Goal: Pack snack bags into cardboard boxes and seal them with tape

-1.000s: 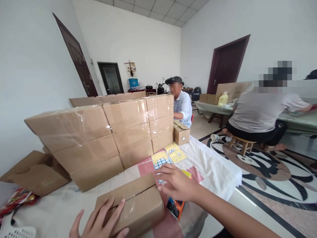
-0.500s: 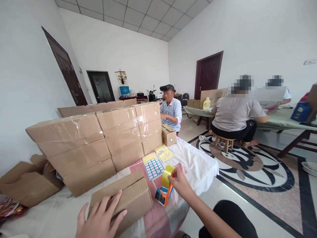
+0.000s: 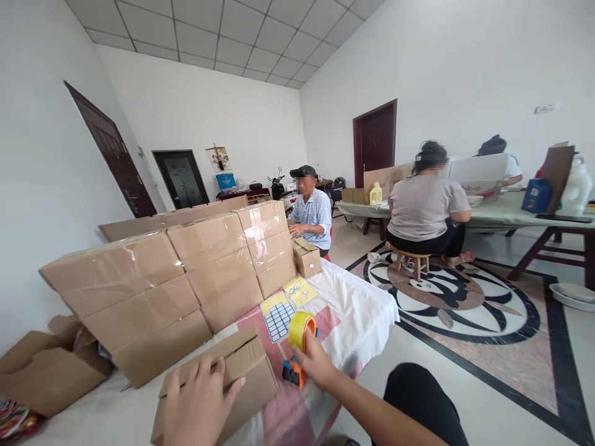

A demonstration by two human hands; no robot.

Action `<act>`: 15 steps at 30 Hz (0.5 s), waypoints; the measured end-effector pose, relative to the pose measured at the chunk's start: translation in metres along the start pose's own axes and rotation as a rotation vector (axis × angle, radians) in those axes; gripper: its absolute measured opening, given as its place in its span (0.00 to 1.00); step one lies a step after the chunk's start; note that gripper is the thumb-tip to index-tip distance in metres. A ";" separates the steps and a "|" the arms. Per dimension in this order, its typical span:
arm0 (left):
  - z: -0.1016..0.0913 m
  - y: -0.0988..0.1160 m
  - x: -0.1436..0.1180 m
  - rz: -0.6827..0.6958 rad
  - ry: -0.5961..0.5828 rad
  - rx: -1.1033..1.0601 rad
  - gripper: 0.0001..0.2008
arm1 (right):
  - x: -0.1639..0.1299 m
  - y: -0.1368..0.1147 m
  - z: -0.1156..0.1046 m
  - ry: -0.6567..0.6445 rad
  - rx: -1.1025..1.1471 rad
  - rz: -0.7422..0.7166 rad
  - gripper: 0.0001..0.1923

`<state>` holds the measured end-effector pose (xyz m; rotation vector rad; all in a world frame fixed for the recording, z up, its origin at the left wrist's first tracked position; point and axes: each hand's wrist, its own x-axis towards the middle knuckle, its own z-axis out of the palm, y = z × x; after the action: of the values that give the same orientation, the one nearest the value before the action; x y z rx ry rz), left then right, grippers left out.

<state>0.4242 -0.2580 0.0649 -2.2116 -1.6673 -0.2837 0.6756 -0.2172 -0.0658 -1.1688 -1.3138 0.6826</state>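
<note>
Matt brown cardboard box [image 3: 232, 378], glossy yellowish tape roll [image 3: 300, 329], seemingly plastic dispenser [image 3: 292, 371], white cloth table cover [image 3: 362, 306].

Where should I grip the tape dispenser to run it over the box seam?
Probably by the tape dispenser's orange handle below the yellow roll, coming from the right as the right hand does, while the left hand steadies the cardboard box.

Bright even daylight, soft shadows; wide-angle edge stretch; glare on taped boxes [image 3: 139, 272].
</note>
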 end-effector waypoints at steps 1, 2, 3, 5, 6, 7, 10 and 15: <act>-0.002 0.005 0.002 -0.003 0.087 -0.010 0.25 | -0.001 -0.002 -0.001 -0.006 -0.018 -0.030 0.11; -0.003 0.011 0.003 0.003 0.189 -0.031 0.23 | -0.001 -0.005 -0.003 -0.008 -0.019 -0.056 0.11; -0.001 0.017 0.003 0.032 0.288 -0.066 0.21 | -0.002 -0.011 -0.004 -0.010 -0.007 -0.083 0.12; 0.007 0.031 0.002 0.185 0.402 -0.156 0.17 | -0.004 -0.025 -0.009 -0.036 0.040 -0.128 0.14; 0.012 0.038 0.001 0.277 0.409 -0.201 0.15 | -0.006 -0.034 -0.012 -0.051 0.069 -0.142 0.15; 0.018 0.046 0.000 0.349 0.389 -0.247 0.14 | -0.008 -0.042 -0.014 -0.065 0.103 -0.148 0.16; 0.032 0.071 -0.003 0.356 0.245 -0.406 0.15 | -0.013 -0.062 -0.019 -0.044 0.226 -0.118 0.19; 0.036 0.097 -0.006 0.173 -0.036 -0.735 0.16 | -0.015 -0.069 -0.025 0.010 0.265 -0.074 0.21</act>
<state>0.5132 -0.2728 0.0144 -2.8617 -1.5259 -0.9377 0.6810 -0.2595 -0.0044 -0.9046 -1.2102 0.7696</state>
